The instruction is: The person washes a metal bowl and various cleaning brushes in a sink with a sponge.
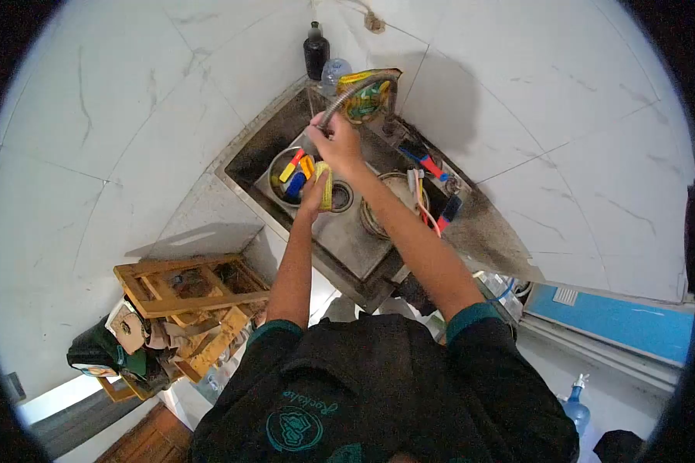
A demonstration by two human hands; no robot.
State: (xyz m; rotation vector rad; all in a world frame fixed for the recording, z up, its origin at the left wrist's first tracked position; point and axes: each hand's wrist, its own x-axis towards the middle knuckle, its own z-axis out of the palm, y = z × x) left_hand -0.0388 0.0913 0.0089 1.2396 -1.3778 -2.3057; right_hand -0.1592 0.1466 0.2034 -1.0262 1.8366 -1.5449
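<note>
My right hand (337, 145) is closed around the lower end of a flexible metal faucet hose (355, 87), which arcs over the steel sink (350, 248). Just below it, my left hand (312, 197) grips a yellow sponge (326, 187) beside the drain (340, 196). Left of the sponge, a round metal bowl (275, 185) contains things with red-yellow, orange and blue parts, partly covered by my hands. Under my right forearm lies a stack of round dishes (369, 217), partly hidden.
A dark bottle (316, 52), a clear plastic container (335, 72) and a yellow-green pouch (367, 100) stand at the back corner. Red-and-blue-handled brushes (431, 165) lie along the right ledge. A wooden rack (201, 289) with bags stands at left. Tiled walls border the sink.
</note>
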